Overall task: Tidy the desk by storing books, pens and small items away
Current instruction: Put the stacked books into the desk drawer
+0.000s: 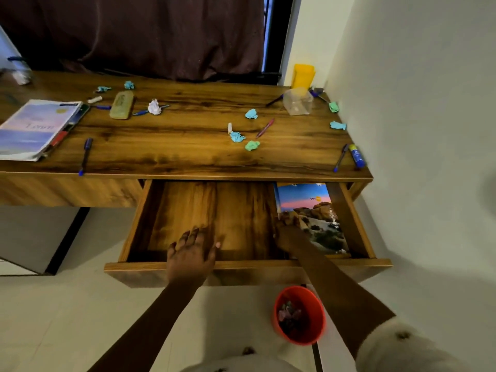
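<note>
Drawer [247,265] is pulled out under the right half of the counter [188,146]. Landscape-cover book [308,208] lies flat in the drawer's right end, just beside the drawer's right wall. Its long axis runs front-to-back and its far end is tucked under the counter lip. Right hand [288,234] is inside the drawer at the book's left edge, toward the drawer front. It's too dark and smeared to say whether the fingers pinch that edge or only press on it. Left hand [192,253] is released: fingers straight and spread, palm down over the drawer's front rim near mid-width, holding nothing. Drawer floor left of the book shows plain wood, so there's room there. My read: this book is about placed and most of the tidy is still to do. Key relation for the next pick is the book stack [35,127]. It sits well up-left of the drawer, well apart from both hands, long axis slanted away from the drawer front. Left hand is the nearer one; the right arm would have to cross over. Blue pen [85,157] lies between stack and drawer's left corner, axis front-to-back, also left-hand side. Red pen [265,128] is straight behind the drawer, reachable by either hand. Dark pen [341,157] and glue stick [357,156] lie behind the drawer's right corner, nearer the right hand. Red bin [299,315] stands on the floor just in front of the drawer, below the right forearm.
</note>
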The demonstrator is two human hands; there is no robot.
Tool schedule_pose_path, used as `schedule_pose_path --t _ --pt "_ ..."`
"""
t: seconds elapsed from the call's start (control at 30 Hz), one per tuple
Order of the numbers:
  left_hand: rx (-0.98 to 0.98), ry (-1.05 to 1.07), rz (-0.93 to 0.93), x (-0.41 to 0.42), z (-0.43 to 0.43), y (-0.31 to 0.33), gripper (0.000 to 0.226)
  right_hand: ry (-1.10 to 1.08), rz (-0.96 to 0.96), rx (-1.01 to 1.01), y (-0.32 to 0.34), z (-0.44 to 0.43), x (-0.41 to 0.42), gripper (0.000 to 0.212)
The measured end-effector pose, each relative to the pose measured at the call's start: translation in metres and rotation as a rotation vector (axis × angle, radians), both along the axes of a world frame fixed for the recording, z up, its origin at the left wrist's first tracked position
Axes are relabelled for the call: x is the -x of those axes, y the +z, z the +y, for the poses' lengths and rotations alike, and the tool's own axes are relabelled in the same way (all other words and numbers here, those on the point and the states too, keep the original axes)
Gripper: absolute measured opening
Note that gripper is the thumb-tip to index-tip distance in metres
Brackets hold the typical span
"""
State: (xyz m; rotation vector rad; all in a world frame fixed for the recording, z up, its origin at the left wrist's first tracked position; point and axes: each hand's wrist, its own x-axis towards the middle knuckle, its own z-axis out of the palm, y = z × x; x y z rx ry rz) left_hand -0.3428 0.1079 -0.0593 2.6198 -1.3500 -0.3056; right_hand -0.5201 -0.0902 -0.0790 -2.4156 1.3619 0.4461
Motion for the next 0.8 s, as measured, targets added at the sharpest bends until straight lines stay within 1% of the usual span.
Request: schedule_pose_path --t 0.1,0.17,0.23,0.27,0.4,0.53,0.6,0.7,0.77,0.8 --pt "0.021 0.026 0.114 -0.005 -0.005 0.003 0.06 0.084 -0.211 0.109 0.012 0.019 -0.021 0.044" --pt "0.097 0.075 0.179 -0.011 -0.004 0.01 0.055 0.191 -0.308 0.161 0.023 0.038 -0.042 0.042" --pt "0.175 0.14 0.196 -0.026 0.001 0.021 0.049 0.255 -0.419 0.16 0.034 0.054 -0.071 0.039" --pt "0.215 0.171 0.19 -0.038 0.004 0.028 0.046 0.277 -0.477 0.123 0.039 0.06 -0.09 0.037" --pt "0.422 0.296 0.16 -0.107 0.026 0.055 0.034 0.348 -0.653 -0.131 0.063 0.079 -0.171 0.028" --pt "0.535 0.466 0.101 -0.191 0.049 0.078 0.027 0.384 -0.788 -0.229 0.093 0.094 -0.265 0.023" --pt "0.58 0.528 0.094 -0.237 0.058 0.09 0.024 0.389 -0.851 -0.311 0.109 0.106 -0.321 0.022" --pt "0.605 0.569 0.065 -0.304 0.069 0.106 0.024 0.275 -0.957 -0.531 0.124 0.128 -0.405 0.02" --pt "0.569 0.59 0.061 -0.355 0.074 0.111 0.027 0.175 -0.971 -0.638 0.128 0.14 -0.463 0.022" --pt "0.531 0.593 0.102 -0.383 0.075 0.108 0.03 0.134 -0.959 -0.702 0.128 0.143 -0.488 0.024"
